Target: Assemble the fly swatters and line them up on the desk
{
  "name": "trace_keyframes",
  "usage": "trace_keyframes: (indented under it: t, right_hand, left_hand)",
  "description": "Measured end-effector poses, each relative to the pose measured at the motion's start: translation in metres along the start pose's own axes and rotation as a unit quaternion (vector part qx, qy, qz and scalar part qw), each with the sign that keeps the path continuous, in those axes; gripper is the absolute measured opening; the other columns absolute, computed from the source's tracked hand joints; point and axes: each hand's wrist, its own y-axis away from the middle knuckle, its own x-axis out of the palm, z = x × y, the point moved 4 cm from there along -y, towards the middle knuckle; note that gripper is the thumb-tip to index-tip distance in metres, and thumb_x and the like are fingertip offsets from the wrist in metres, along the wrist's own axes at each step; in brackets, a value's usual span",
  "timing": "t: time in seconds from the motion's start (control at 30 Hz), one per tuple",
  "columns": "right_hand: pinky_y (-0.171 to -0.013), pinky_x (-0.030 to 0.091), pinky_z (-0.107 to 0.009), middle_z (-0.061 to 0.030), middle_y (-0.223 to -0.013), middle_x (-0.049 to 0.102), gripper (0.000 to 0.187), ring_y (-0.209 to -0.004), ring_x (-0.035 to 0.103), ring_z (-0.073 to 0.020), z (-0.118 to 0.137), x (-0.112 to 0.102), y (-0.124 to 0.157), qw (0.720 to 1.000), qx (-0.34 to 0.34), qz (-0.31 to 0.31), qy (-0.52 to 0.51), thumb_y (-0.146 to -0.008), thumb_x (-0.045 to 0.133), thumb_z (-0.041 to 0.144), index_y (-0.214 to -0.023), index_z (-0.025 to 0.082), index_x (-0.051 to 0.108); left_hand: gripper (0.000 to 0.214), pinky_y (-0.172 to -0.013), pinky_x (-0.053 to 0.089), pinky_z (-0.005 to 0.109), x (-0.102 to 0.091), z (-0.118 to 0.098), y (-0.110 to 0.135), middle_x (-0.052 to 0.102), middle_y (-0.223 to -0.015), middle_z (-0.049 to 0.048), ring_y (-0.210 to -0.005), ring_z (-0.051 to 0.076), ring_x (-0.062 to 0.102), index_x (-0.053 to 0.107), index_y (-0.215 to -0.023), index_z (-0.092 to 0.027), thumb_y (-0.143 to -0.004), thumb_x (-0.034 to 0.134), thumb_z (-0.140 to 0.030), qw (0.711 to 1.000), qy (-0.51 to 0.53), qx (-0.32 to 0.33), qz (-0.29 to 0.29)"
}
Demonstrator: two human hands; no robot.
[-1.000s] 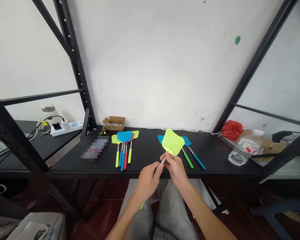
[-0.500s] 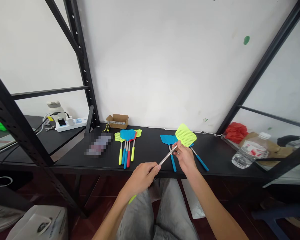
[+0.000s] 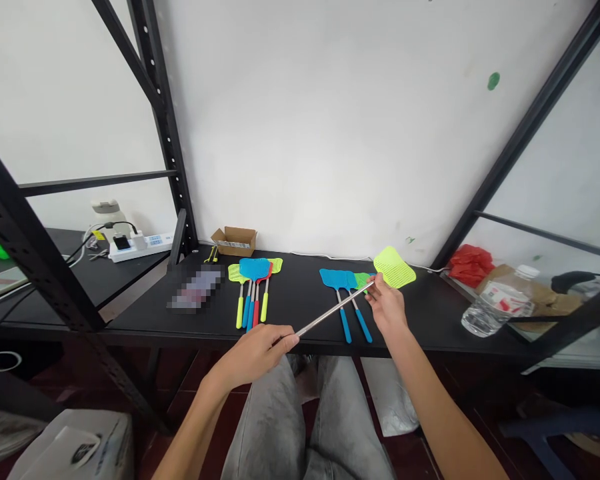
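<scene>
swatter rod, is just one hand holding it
No, the left hand grips the near end of the swatter rod, while the right hand pinches it beside the yellow-green head.

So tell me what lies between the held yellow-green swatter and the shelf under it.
Two blue swatters lie on the shelf, below the steel rod of the yellow-green swatter in this view. The left hand and right hand grip it directly.
</scene>
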Motion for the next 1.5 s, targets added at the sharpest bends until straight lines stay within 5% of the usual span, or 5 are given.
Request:
trace_keyframes:
  t: [0.5,0.8,1.17,1.5]
  right_hand:
    - [-0.043,0.039,-0.019,0.0016,-0.073,0.058,0.038,-0.056,0.046,-0.0066,0.010,-0.016,-0.009,0.997,-0.012,-0.051,-0.051,-0.060,0.087,0.043,-0.073,0.016,0.064]
    - [-0.044,0.042,-0.018,0.0015,-0.075,0.061,0.039,-0.059,0.055,-0.0083,0.004,-0.010,0.011,0.995,0.002,-0.075,-0.064,-0.062,0.084,0.049,-0.077,0.018,0.064]
    - [-0.048,0.046,-0.018,-0.0034,-0.077,0.067,0.039,-0.058,0.058,-0.0083,-0.031,0.043,0.078,0.998,0.035,0.047,-0.020,-0.066,0.081,0.051,-0.075,0.015,0.071]
    - [-0.048,0.049,-0.019,-0.0026,-0.072,0.067,0.047,-0.062,0.060,-0.0110,-0.052,0.042,0.058,0.997,0.067,0.004,-0.047,-0.053,0.087,0.053,-0.073,0.015,0.070]
  left_hand:
    - [0.043,-0.049,0.031,0.021,-0.012,0.008,0.011,0.042,-0.050,-0.0063,-0.045,0.010,0.039,0.043,-0.068,-0.021,-0.094,0.037,-0.054,0.997,0.018,-0.034,0.062]
    - [0.038,-0.055,0.035,0.022,-0.016,0.016,0.009,0.051,-0.067,-0.0028,-0.060,0.013,0.047,0.061,-0.087,-0.019,-0.095,0.037,-0.048,0.999,-0.025,-0.034,0.023]
    - [0.043,-0.060,0.031,0.024,0.033,-0.004,-0.018,0.053,-0.067,-0.0023,-0.065,0.014,0.047,0.059,-0.083,-0.021,-0.098,0.031,-0.049,0.995,-0.074,0.024,-0.061]
    - [0.044,-0.066,0.037,0.026,0.027,0.010,-0.020,0.065,-0.081,0.0018,-0.075,0.017,0.055,0.065,-0.088,-0.020,-0.099,0.028,-0.042,0.997,-0.053,0.008,-0.064]
